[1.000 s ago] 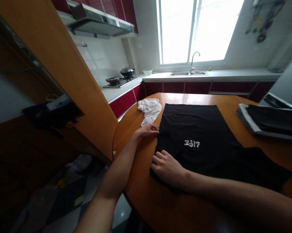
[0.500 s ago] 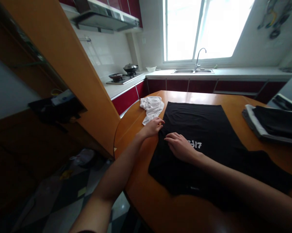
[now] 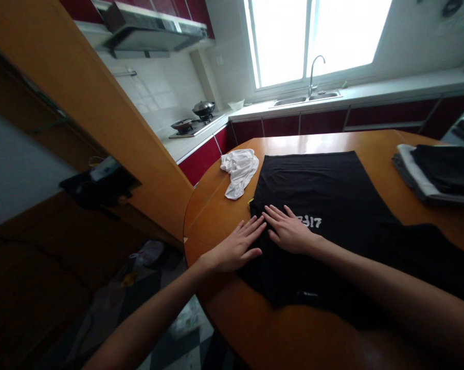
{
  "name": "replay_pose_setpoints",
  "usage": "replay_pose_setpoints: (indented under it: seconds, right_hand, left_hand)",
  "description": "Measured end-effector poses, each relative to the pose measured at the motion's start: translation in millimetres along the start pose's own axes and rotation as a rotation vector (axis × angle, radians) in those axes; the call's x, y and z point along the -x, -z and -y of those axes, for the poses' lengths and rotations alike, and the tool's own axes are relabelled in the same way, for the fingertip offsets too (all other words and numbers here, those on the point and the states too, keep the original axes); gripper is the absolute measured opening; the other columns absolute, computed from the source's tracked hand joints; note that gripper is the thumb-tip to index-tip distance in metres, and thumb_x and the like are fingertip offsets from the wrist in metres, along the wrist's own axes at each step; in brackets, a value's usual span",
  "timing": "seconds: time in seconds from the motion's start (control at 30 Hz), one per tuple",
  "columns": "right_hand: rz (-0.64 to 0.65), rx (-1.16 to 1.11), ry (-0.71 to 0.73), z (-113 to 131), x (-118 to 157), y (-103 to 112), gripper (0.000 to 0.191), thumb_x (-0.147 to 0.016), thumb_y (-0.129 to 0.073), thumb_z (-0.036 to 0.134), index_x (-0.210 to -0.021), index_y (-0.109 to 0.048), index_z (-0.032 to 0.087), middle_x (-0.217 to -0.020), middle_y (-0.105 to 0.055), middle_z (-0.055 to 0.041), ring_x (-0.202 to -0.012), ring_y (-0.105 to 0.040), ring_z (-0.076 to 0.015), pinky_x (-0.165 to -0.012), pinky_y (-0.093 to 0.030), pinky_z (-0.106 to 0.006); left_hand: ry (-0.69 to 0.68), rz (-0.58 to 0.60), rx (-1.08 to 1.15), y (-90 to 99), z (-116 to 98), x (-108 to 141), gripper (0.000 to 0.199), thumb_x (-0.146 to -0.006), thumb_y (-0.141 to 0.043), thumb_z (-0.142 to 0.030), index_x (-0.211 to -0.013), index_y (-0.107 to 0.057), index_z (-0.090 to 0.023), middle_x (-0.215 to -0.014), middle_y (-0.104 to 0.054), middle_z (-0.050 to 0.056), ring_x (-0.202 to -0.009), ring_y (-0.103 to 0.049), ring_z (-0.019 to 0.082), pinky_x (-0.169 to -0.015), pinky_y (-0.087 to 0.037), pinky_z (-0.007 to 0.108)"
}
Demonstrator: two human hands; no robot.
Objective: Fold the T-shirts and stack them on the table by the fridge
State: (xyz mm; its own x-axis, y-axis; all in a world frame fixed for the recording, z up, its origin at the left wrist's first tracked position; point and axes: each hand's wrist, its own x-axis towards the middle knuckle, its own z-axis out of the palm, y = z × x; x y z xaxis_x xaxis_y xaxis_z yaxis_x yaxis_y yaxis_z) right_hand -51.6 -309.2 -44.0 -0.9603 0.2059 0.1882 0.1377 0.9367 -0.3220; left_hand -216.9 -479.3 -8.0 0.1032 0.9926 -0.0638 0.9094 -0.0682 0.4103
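Note:
A black T-shirt (image 3: pixel 317 180) with white lettering lies spread on the wooden table (image 3: pixel 209 221), its hem toward the window and one sleeve reaching to the right. My left hand (image 3: pixel 237 245) rests with fingers stretched out over the shirt's left edge. Beside it, my right hand (image 3: pixel 288 228) lies flat on the shirt, fingers spread, partly covering the lettering. The fingertips of both hands nearly meet. A small yellow bit (image 3: pixel 250 204) shows at the shirt's left edge.
A crumpled white cloth (image 3: pixel 240 172) lies on the table left of the shirt. Folded dark and white clothes (image 3: pixel 442 172) are stacked at the right. Beyond the table are a counter with a sink (image 3: pixel 293 101) and a stove (image 3: pixel 195 127) with pans.
My left hand has let go of the shirt's left edge, come nearer and flattened out. My right hand has opened from a curl onto the fabric. The view has tilted slightly.

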Motion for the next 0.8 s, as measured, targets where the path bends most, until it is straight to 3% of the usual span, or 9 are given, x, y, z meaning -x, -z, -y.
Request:
replay_pose_setpoints:
  seconds: [0.13,0.2,0.33,0.43,0.53,0.63,0.8]
  right_hand:
    - [0.01,0.012,-0.005,-1,-1,-1,0.062,-0.097,-0.044,0.033,-0.154,-0.039,0.011,-0.163,-0.028,-0.0147,-0.153,-0.021,-0.0286,-0.123,-0.011,-0.057]
    - [0.011,0.017,-0.011,-1,-1,-1,0.062,-0.096,-0.044,0.034,-0.154,-0.04,0.012,-0.163,-0.029,-0.0142,-0.153,-0.021,-0.0279,-0.123,-0.011,-0.056]
    - [0.008,0.012,-0.017,1,-1,0,0.061,-0.097,-0.043,0.035,-0.153,-0.041,0.013,-0.163,-0.03,-0.0135,-0.153,-0.021,-0.0265,-0.123,-0.012,-0.056]
    - [0.009,0.005,-0.015,1,-1,1,0.061,-0.097,-0.042,0.035,-0.153,-0.041,0.012,-0.163,-0.029,-0.0138,-0.153,-0.022,-0.0268,-0.123,-0.013,-0.057]
    - [0.005,-0.007,-0.018,1,-2,0,0.061,-0.096,-0.043,0.034,-0.153,-0.041,0.012,-0.163,-0.03,-0.0139,-0.153,-0.023,-0.0273,-0.123,-0.013,-0.057]
    - [-0.014,-0.007,-0.022,1,-3,-3,0.062,-0.095,-0.045,0.033,-0.153,-0.041,0.011,-0.163,-0.029,-0.0146,-0.152,-0.023,-0.0273,-0.123,-0.012,-0.056]
    - [-0.039,-0.012,-0.014,2,-3,-4,0.063,-0.094,-0.045,0.032,-0.153,-0.04,0.009,-0.163,-0.03,-0.016,-0.153,-0.022,-0.0268,-0.124,-0.011,-0.055]
  left_hand:
    - [0.128,-0.195,-0.068,9.9,21,-30,0.058,-0.105,-0.034,-0.045,-0.158,-0.033,-0.021,-0.165,-0.026,0.011,-0.154,-0.019,0.024,-0.125,-0.015,0.048]
    - [0.21,-0.209,-0.126,5.5,33,-39,0.057,-0.104,-0.036,-0.044,-0.155,-0.037,-0.019,-0.165,-0.026,0.011,-0.154,-0.019,0.027,-0.124,-0.014,0.053]
    - [0.298,-0.306,-0.113,-10.1,52,-40,0.06,-0.104,-0.034,-0.042,-0.156,-0.034,-0.01,-0.165,-0.025,0.015,-0.154,-0.019,0.027,-0.124,-0.019,0.051]
    - [0.329,-0.49,-0.052,-12.0,59,-37,0.058,-0.103,-0.032,-0.037,-0.151,-0.041,-0.006,-0.159,-0.038,0.018,-0.15,-0.031,0.025,-0.123,-0.026,0.044]
    - [0.281,-0.612,-0.009,-6.5,55,-38,0.052,-0.102,-0.034,-0.033,-0.146,-0.049,-0.009,-0.151,-0.05,0.015,-0.144,-0.043,0.022,-0.121,-0.032,0.041]
    - [0.184,-0.576,0.001,-4.0,48,-39,0.048,-0.103,-0.035,-0.032,-0.143,-0.054,-0.014,-0.15,-0.052,0.011,-0.144,-0.042,0.021,-0.122,-0.031,0.042]
    - [0.144,-0.348,-0.037,-8.3,46,-36,0.052,-0.102,-0.043,-0.039,-0.15,-0.047,-0.02,-0.159,-0.04,0.008,-0.151,-0.03,0.025,-0.124,-0.023,0.05]
